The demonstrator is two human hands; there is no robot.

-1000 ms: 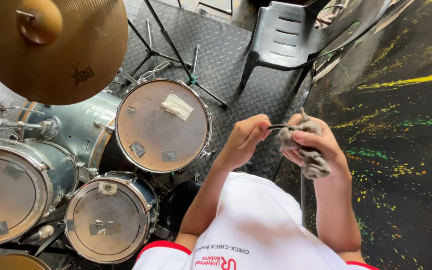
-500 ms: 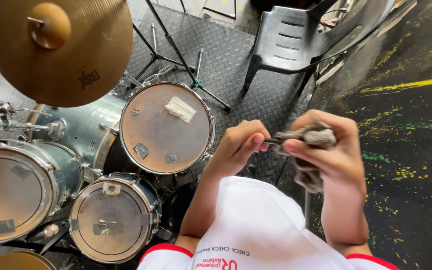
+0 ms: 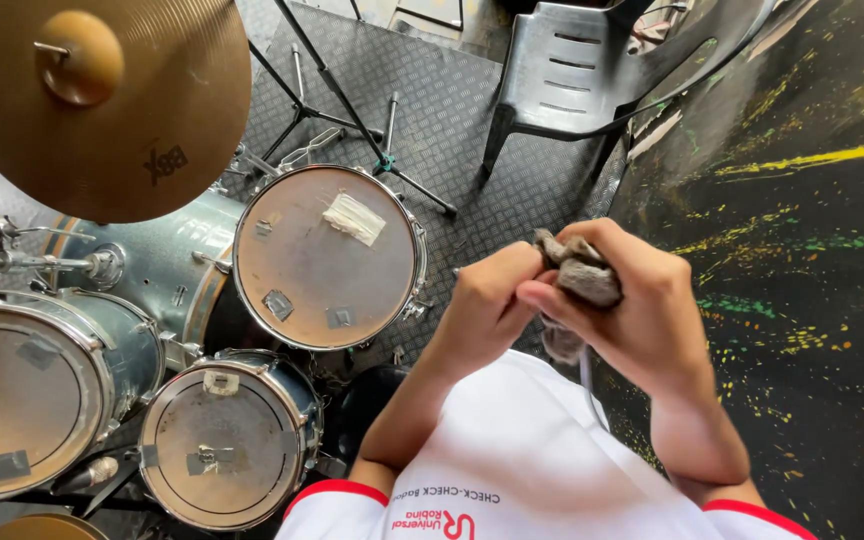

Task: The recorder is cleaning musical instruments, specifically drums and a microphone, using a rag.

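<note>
Grey cloth (image 3: 580, 275) bunched in the right hand (image 3: 642, 305), fingers curled tight around it, held up in front of the chest, above the patterned floor mat (image 3: 452, 130). Left hand (image 3: 487, 300) pinched closed right against it, apparently on something thin; cannot tell what. Looks like wiping in hand, calling for steady grip. Cloth crumpled, tail hanging down toward the white shirt (image 3: 532, 460). Drums (image 3: 327, 255) and cymbal (image 3: 102, 100) to the left.

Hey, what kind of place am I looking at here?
Probably a music practice room or rehearsal space. A drum kit fills the left side, with a large brass cymbal above a floor tom. A dark plastic chair stands on the patterned rubber mat, beside a paint-splattered black floor.
</note>
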